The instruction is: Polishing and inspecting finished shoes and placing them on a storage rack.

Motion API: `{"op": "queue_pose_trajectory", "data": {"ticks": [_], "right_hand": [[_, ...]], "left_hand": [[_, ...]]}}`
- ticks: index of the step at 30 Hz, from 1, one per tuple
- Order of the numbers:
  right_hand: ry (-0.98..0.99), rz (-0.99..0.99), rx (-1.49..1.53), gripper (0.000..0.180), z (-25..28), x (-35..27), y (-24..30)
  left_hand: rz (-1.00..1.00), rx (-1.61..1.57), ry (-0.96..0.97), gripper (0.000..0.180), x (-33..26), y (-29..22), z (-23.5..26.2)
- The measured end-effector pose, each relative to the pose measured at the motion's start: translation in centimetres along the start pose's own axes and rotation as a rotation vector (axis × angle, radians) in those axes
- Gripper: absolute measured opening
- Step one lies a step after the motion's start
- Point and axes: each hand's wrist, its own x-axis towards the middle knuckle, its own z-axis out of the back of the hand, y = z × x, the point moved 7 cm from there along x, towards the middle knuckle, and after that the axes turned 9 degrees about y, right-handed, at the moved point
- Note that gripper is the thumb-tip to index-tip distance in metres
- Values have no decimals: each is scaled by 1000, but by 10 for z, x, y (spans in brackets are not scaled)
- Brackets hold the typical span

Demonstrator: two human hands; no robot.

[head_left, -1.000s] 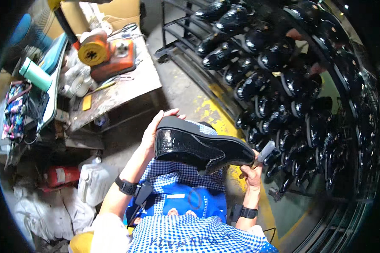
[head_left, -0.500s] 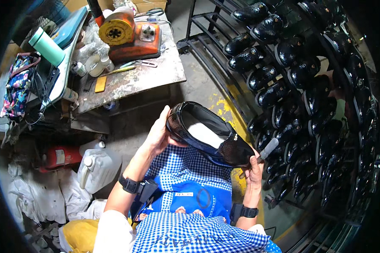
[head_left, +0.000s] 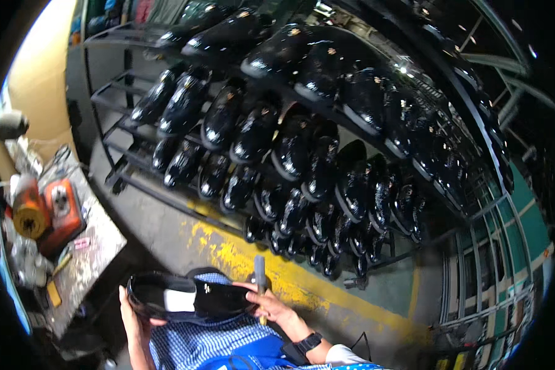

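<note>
Your left hand (head_left: 131, 314) supports a glossy black shoe (head_left: 188, 297) from below at its left end, with the fingers (head_left: 124, 300) curled up around the edge, grasping it. The shoe lies roughly level across the lower middle of the view, just above your lap and the blue checked garment (head_left: 209, 342). Its opening faces up, and a pale lining shows inside.

Your right hand (head_left: 271, 306) rests against the right end of the shoe. Its fingers (head_left: 253, 295) are clenched around a slim grey tool (head_left: 259, 271) that stands nearly upright, its upper end rising above the shoe. Whether the tool's lower end touches the shoe cannot be told. A dark watch (head_left: 308, 342) sits on your right wrist.

Beyond the shoe, a dark metal rack (head_left: 114, 132) fills the upper and middle view. It carries several tiers of shiny black shoes (head_left: 290, 145), set side by side with toes angled down. The rack stands on a concrete floor (head_left: 166, 228) with a worn yellow stripe (head_left: 302, 283) running between it and you.

On your left stands a table (head_left: 95, 259), well apart from the held shoe. It bears an orange machine (head_left: 58, 213) with an orange spool (head_left: 28, 216) beside it, and small items near the front edge that are too blurred to identify.
</note>
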Motion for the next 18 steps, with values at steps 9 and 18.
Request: {"op": "queue_pose_trajectory", "data": {"ticks": [9,18], "right_hand": [[-104,-43,521,25,23,33,-35],[-202,7,-48,51,32,69,-16]], "left_hand": [[-65,-50,-277,59,31,7,12],[-463,856,-135,31,35,11,-14]]}}
